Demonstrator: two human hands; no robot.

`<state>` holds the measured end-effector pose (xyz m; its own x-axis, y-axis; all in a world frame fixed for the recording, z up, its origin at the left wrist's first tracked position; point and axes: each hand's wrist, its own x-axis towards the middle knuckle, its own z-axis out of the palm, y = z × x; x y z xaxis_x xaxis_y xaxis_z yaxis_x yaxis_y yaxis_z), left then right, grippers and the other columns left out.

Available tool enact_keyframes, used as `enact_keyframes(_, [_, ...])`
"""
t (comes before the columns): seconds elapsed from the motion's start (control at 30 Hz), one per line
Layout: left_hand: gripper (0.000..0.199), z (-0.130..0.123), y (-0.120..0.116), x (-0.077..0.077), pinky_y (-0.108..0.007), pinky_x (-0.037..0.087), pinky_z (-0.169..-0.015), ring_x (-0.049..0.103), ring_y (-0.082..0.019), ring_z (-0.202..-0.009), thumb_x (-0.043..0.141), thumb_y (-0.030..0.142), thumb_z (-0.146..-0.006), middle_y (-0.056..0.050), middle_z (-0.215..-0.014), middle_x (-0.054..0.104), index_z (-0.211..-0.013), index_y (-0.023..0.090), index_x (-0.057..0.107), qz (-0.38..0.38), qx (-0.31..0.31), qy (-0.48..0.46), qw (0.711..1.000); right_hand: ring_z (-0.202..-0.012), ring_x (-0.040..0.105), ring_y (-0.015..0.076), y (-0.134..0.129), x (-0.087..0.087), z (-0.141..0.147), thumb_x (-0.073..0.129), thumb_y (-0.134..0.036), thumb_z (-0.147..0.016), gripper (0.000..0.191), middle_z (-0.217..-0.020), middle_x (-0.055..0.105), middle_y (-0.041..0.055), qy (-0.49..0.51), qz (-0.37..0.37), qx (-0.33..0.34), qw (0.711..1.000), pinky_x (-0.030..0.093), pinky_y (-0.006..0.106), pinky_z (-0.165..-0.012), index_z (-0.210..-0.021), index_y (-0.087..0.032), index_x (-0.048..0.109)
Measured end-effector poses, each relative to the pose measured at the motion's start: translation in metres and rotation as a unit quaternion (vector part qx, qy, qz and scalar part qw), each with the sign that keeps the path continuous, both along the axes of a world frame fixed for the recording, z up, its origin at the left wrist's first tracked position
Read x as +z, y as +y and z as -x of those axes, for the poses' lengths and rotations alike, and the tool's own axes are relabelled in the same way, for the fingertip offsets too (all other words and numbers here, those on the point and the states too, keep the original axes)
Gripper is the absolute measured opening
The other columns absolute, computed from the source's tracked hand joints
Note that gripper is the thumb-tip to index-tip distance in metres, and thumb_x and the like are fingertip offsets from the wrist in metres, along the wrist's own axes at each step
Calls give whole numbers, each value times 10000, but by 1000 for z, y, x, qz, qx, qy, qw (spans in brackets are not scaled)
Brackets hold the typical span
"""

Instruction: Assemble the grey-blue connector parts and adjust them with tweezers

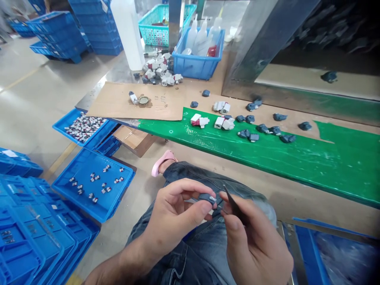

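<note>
Our left hand (175,215) pinches a small dark part (208,198) between thumb and fingers (190,188); our right hand (255,245) clamps black tweezers (234,206), tips just beside that part, over our lap.

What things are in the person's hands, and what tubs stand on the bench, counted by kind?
Dark part, in the left hand: 1
Tweezers, in the right hand: 1
Blue bin: 1
Teal basket: 1
Total: 4
</note>
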<state>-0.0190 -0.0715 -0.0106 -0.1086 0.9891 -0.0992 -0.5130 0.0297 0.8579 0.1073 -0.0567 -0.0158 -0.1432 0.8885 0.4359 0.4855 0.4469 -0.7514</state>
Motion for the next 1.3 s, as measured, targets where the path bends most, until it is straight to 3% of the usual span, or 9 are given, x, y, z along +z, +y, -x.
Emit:
enact_keyframes(0.23, [209, 3, -3, -1, -183, 510, -667, 567, -123, -848, 562, 106, -770, -2, -913, 604, -899, 255, 630, -47, -28, 15, 998, -614, 543, 127, -2, -3, -2, 565, -214, -804, 246, -767, 587, 30, 7, -33, 74, 997, 438, 229, -505, -1049, -195, 574])
enact_keyframes(0.5, [284, 5, -4, -3, -201, 523, -684, 570, -150, -879, 531, 64, -771, -33, -957, 600, -958, 245, 645, -83, -11, 98, 992, -629, 575, 150, -7, -1, 1, 589, -179, -786, 192, -762, 627, 29, -17, -67, 17, 997, 433, 256, -498, -975, -214, 598])
enact_keyframes(0.67, [338, 4, -4, -1, -181, 495, -743, 566, -123, -890, 522, 17, -760, -5, -940, 606, -953, 267, 645, -89, -11, 116, 989, -648, 575, 136, -6, -4, -2, 591, -127, -778, 189, -795, 638, 31, -35, -90, 26, 995, 445, 245, -527, -955, -191, 600])
enact_keyframes(0.87, [353, 3, -6, 0, -152, 485, -699, 562, -99, -836, 528, -2, -746, 6, -904, 603, -954, 258, 646, -79, -25, 125, 989, -654, 579, 138, -5, -6, -4, 603, -59, -745, 211, -779, 639, 29, -27, -126, 17, 991, 434, 244, -525, -921, -176, 609])
enact_keyframes(1.3, [358, 6, -6, 3, -149, 483, -704, 576, -97, -834, 523, -12, -742, 3, -905, 614, -953, 249, 648, -74, -43, 138, 987, -632, 578, 141, -4, -4, -3, 586, -79, -759, 194, -767, 640, 29, -46, -137, 17, 989, 437, 253, -524, -929, -174, 592])
